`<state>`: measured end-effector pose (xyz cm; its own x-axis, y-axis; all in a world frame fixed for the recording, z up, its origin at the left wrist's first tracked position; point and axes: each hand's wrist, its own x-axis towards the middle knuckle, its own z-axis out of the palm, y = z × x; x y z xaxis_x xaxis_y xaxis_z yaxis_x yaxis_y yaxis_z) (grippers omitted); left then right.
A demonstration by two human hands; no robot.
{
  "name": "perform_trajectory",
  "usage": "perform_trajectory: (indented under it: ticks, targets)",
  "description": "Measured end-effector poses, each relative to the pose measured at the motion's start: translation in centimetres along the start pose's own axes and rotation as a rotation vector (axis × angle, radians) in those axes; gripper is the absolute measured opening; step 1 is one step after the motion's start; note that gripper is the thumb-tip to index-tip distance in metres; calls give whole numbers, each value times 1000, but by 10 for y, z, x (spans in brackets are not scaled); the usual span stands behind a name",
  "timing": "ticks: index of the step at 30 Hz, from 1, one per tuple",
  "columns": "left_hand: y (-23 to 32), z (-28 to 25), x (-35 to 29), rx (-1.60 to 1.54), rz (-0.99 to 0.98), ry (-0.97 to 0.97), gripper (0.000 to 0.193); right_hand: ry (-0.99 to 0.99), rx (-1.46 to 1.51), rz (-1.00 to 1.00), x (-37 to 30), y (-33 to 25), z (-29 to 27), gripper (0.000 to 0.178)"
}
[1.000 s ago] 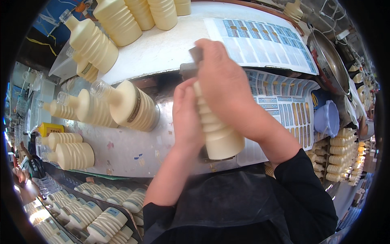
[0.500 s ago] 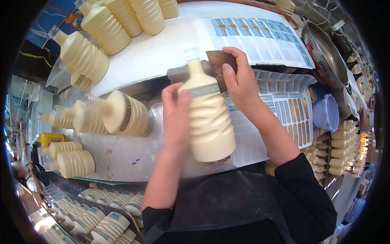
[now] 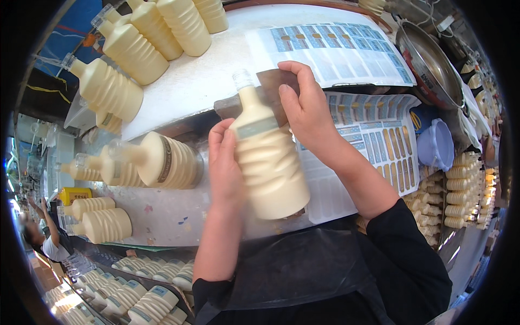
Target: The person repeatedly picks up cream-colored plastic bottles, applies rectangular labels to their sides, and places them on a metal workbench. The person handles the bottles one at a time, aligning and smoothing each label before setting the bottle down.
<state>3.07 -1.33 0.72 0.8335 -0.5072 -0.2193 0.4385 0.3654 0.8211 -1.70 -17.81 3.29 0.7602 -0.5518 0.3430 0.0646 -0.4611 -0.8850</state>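
Pointing bottle [image 3: 273,176] neck-first fwd, slightly L, on slanted long axis; cream, ribbed, grey-banded. Gripping it (L hand [image 3: 223,157]), dk sheet [image 3: 270,86] (R hand [image 3: 309,108]).

The left hand [image 3: 225,165] is blurred, and the right hand [image 3: 306,108] hides part of the brown sheet [image 3: 274,89].

- Two hands [image 3: 223,165] [image 3: 306,103] are holding one bottle [image 3: 271,173], one brown piece [image 3: 272,85]
- Five more bottles [image 3: 168,161] are occupying the grey bench [image 3: 165,216]
- One bucket [image 3: 435,146], one pan [image 3: 430,59] are showing
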Motion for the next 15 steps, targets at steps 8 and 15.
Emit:
perform_trajectory:
  ticks: [8, 15]
  targets:
    - [1, 5, -5, 82, 36, 4, 40, -179, -388, -140, 3, -62, 36, 25]
    - [3, 12, -4, 216, 57, 49, 55, -252, -499, -169, 3, -61, 67, 24]
